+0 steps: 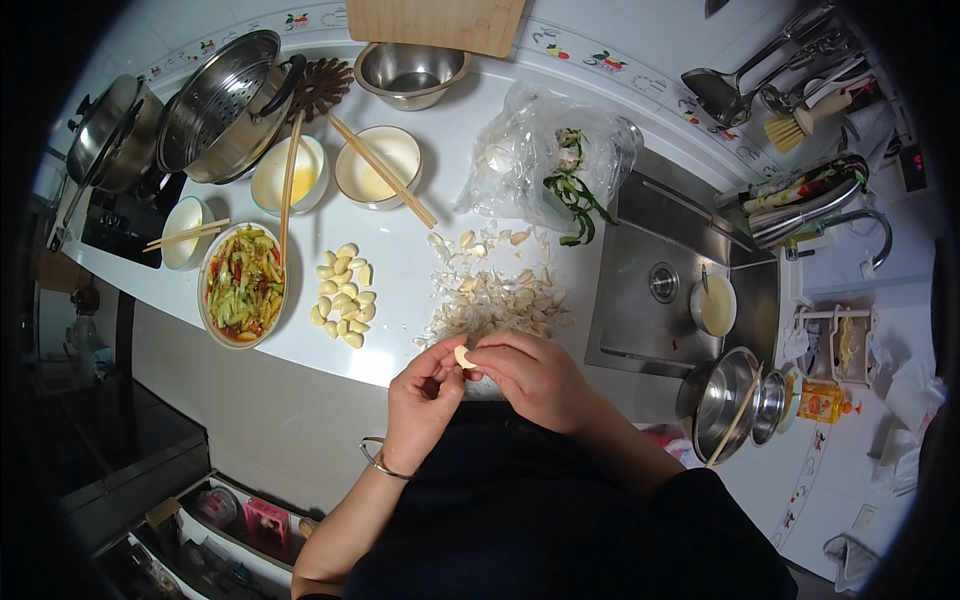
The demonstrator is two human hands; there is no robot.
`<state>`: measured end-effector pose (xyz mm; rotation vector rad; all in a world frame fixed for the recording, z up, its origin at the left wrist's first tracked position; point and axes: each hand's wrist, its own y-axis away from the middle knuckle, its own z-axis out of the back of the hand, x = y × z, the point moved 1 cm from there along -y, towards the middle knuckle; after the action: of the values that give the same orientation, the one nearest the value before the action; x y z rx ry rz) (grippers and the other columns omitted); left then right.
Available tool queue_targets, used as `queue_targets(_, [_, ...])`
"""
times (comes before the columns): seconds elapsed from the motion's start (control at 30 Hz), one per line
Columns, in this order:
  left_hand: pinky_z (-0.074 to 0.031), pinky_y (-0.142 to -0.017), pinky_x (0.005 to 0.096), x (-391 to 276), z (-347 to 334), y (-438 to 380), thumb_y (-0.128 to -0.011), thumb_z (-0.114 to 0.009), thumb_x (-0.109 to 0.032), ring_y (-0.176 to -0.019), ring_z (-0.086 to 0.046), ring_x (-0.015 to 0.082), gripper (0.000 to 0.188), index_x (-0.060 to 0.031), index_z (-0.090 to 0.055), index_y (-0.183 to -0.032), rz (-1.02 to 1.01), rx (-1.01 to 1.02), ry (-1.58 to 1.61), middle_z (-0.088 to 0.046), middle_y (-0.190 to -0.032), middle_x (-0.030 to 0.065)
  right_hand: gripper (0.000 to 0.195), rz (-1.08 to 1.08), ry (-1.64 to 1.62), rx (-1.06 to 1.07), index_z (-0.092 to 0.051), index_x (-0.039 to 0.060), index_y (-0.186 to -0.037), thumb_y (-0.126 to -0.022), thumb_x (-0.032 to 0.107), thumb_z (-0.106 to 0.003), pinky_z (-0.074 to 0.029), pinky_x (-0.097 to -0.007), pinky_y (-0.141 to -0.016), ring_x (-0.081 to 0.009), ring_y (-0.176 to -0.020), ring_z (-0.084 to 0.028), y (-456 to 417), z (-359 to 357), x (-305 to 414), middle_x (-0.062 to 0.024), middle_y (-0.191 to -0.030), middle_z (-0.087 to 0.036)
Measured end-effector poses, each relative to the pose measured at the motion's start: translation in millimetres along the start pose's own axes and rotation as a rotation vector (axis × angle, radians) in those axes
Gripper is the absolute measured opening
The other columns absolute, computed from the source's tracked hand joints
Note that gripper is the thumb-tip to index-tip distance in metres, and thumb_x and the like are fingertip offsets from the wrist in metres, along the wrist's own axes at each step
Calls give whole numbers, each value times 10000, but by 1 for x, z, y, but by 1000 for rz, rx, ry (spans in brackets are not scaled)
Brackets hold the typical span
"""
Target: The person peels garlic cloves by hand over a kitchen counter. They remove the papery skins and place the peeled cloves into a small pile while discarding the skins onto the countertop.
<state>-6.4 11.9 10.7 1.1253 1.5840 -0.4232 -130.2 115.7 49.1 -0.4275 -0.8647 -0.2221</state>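
Observation:
A pale garlic clove [465, 358] sits between the fingertips of my two hands, above the counter's front edge. My left hand [429, 386] pinches it from the left, with a metal bangle [386, 465] on that wrist. My right hand [529, 375] grips its other side with thumb and fingers. Just beyond my hands lies a pile of garlic skins and unpeeled cloves [499, 300]. Several peeled garlic cloves [345, 296] are grouped on the white counter to the left. How much skin remains on the held clove is too small to tell.
An oval dish of chopped vegetables in sauce [246, 289] stands left, with bowls and chopsticks [379, 169] behind it. A clear plastic bag [510, 161] lies at the back. The steel sink [637, 330] is on the right; a steel basin [716, 405] stands near its front.

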Motion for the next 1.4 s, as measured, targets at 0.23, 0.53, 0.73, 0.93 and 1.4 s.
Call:
queue_targets(0.23, [-465, -784, 200, 2, 0, -1, -858, -497, 82, -902, -601, 108, 386, 19, -490, -1238, -41, 17, -16, -601, -1009, 40, 204, -2, -6, -4, -624, -3, -951, -751, -46, -633, -520, -298, -669, -237, -782, -624, 1, -1, -1, -104, -928, -610])
queue_targets(0.53, [-467, -776, 218, -4, -3, -2, -870, -509, 68, -831, -598, 112, 184, 5, -499, -1043, -92, 4, 139, -605, -948, 55, 223, 8, 62, -54, -625, 23, -972, -751, 0, -608, -509, -290, -647, -222, -783, -612, 2, -1, -5, -80, -924, -594])
queue_targets(0.73, [-448, -688, 172, 2, 1, -1, -869, -562, 19, -757, -564, 48, 77, -15, -530, -930, -29, -12, -62, -609, -846, 15, 246, 76, 124, -70, -624, 27, -971, -727, -8, -615, -505, -288, -630, -218, -772, -612, 2, -2, -5, -77, -920, -588])
queue_targets(0.93, [-434, -661, 159, 0, 1, -2, -871, -563, 4, -732, -551, 36, 61, -20, -533, -919, -58, -37, -93, -603, -815, 7, 244, 77, 119, -49, -622, 25, -966, -724, -10, -624, -506, -290, -631, -220, -764, -613, 3, -3, -6, -76, -916, -587])
queue_targets(1.4, [-491, -742, 244, -3, 2, -2, -903, -479, 18, -764, -594, 118, 68, -26, -449, -861, -30, -80, 79, -561, -835, 52, 157, -263, -363, -30, -623, 1, -940, -787, -32, -636, -496, -263, -715, -178, -821, -632, 6, -8, -15, -99, -941, -641])
